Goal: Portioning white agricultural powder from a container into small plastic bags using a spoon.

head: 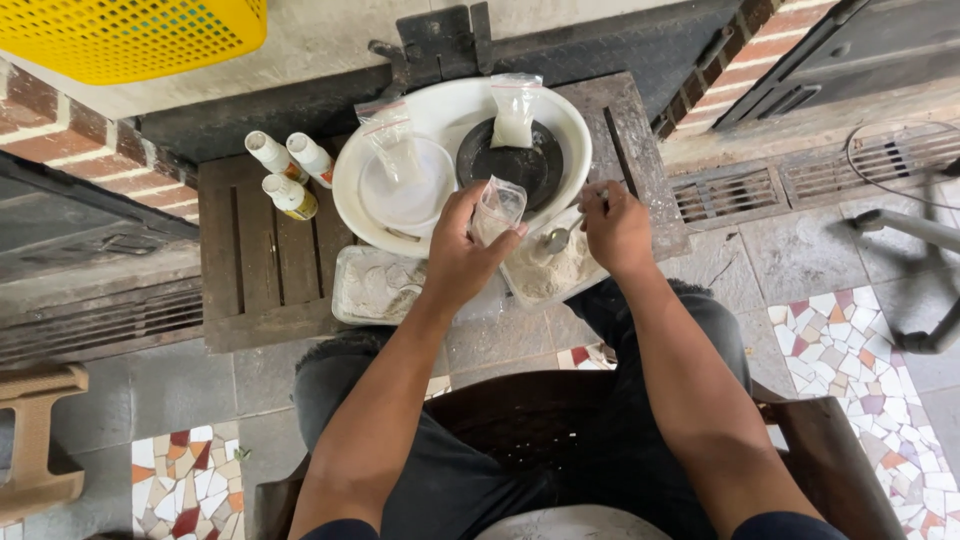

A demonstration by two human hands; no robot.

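My left hand (462, 250) holds a small clear plastic bag (497, 209) upright, partly filled with white powder. My right hand (614, 228) grips a metal spoon (557, 238), its bowl just right of the bag's mouth and above an open bag of white powder (545, 275). Beyond my hands a large white basin (572, 125) holds a white lid (407, 185), a dark round plate (520, 165) and two filled small bags (515, 105). All of it rests on a dark wooden pallet (265, 260).
Three small white bottles (288, 170) stand on the pallet left of the basin. A second clear bag of powder (372, 285) lies below the basin. A yellow perforated basket (130, 35) is at top left, a wooden stool (35, 440) at lower left.
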